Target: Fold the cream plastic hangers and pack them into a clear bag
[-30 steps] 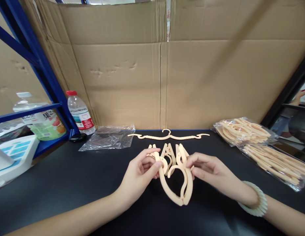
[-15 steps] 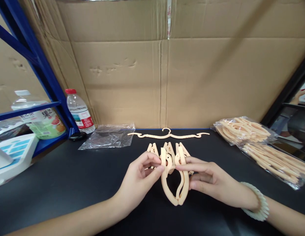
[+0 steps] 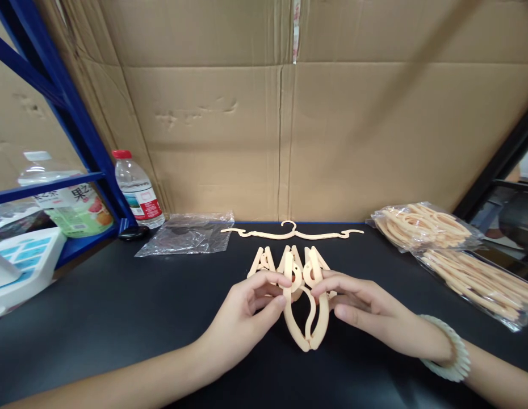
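So the folded hanger [image 3: 305,309] is sitting near the middle of the black counter [image 3: 119,318], pinched from both sides: left hand [image 3: 247,309] has a closed grip on its left arm with thumb and fingertips, right hand [image 3: 357,307] is closed on the right arm the same way, and the two arms are squeezed in so they meet at the bottom tip. Just behind it there's a little row of already folded hangers [image 3: 289,262], touching or nearly touching the one being held, and further back an open flat hanger [image 3: 292,232] lying along the cardboard wall [image 3: 374,142]. Risk as I see it: squeeze too hard at the hinge and thin plastic like that could snap, or a finger gets nipped between the arms; a slip could also knock the row behind. Bags of hangers [image 3: 421,227] sit off to the right, a water bottle [image 3: 136,190] on the left. Can't really make out the hinge or hook, the fingers cover it, and the lower bag is cut off by the frame edge
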Demonstrator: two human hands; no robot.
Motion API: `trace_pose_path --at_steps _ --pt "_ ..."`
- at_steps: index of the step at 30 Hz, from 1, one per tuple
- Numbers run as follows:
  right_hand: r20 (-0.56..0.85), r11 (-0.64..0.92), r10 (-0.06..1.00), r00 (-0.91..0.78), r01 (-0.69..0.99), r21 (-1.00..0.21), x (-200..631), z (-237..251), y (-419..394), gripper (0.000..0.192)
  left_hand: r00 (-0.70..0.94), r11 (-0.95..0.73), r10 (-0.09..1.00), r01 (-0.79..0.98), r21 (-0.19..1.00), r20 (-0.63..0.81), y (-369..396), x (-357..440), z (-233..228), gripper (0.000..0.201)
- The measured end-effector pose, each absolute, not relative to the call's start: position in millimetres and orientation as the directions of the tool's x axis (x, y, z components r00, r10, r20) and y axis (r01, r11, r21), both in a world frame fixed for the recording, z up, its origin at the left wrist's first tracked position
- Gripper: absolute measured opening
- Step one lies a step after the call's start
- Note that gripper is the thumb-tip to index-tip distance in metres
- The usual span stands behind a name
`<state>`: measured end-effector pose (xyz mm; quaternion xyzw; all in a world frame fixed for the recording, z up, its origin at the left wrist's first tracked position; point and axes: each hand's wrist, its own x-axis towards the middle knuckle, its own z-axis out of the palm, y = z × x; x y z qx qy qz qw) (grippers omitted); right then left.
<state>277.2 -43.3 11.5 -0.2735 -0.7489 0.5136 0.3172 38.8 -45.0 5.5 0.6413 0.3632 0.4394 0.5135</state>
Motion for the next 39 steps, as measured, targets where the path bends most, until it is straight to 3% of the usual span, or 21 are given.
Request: trace_pose_path --at_steps 4,11,18,21,25,27,31,35,39 --pt "0.213 0.368 0.736 -0.643 0.116 -0.923 279.2 12.6 -43.8 0.023 0.373 -0.211 0.909 0.019 0.977 0.189 -46.5 37.6 6.1 0.017" --pt "0.206 0.351 0.729 -0.653 0.098 -0.931 280.0 8.2 -43.0 0.031 0.443 -0.387 0.853 0.185 0.903 0.274 -52.7 34.6 6.8 0.031" --pt "0.217 0.369 0.758 -0.615 0.131 -0.920 284.5 14.7 -37.2 0.032 0.477 -0.447 0.829 0.252 0.858 0.292 -49.8 29.6 3.0 0.037" --pt "0.279 0.393 0.858 -0.431 0.201 -0.897 295.0 17.0 -27.9 0.032 0.488 -0.559 0.795 0.361 0.746 0.360 -47.1 24.3 0.8 0.035" --pt "0.274 0.308 0.951 -0.141 0.406 -0.860 315.5 11.8 -7.7 0.040 0.587 -0.763 0.643 0.439 0.475 0.491 -46.0 18.8 -1.9 0.038" --pt "0.257 0.282 0.959 -0.124 0.541 -0.792 324.2 7.6 1.4 0.042 0.664 -0.823 0.568 0.452 0.343 0.487 -47.1 18.1 -2.2 0.043" --pt "0.285 0.397 0.916 -0.282 0.730 -0.556 331.4 2.7 7.8 0.035 0.767 -0.860 0.504 0.488 0.148 0.397 -51.0 19.1 -1.7 0.046" --pt "0.273 0.505 0.860 -0.431 0.794 -0.340 328.4 2.4 1.5 0.027 0.756 -0.813 0.575 0.569 0.119 0.314 -53.4 19.8 -4.2 0.047" --pt "0.219 0.534 0.843 -0.492 0.816 -0.223 324.5 2.7 -3.2 0.028 0.721 -0.765 0.640 0.628 0.139 0.264 -53.7 19.7 -8.1 0.048"
